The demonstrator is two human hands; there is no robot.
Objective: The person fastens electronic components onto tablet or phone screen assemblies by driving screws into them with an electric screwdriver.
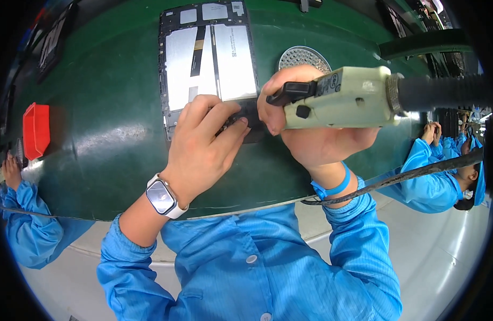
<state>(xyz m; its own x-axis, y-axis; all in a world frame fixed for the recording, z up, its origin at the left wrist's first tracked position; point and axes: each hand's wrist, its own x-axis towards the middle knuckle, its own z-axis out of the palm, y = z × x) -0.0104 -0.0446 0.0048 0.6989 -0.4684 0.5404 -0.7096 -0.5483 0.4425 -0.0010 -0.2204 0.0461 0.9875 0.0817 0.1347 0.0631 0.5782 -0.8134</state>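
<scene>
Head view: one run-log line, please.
left hand: on black-framed silver rectangular panel | right hand: gripping pale-green handheld tool | round silver perforated dish: beyond right hand

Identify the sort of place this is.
Likely an electronics assembly line: the right hand grips a power tool, an opened flat device lies on the green bench, and blue-clad co-workers are alongside.

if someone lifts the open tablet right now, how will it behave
The tablet will probably stay fairly stiff, being one broad, flat slab. It may be fragile, since its silver inside and a thin dark strip lie uncovered. Lying flat and low, it seems unlikely to roll or tip.
</scene>
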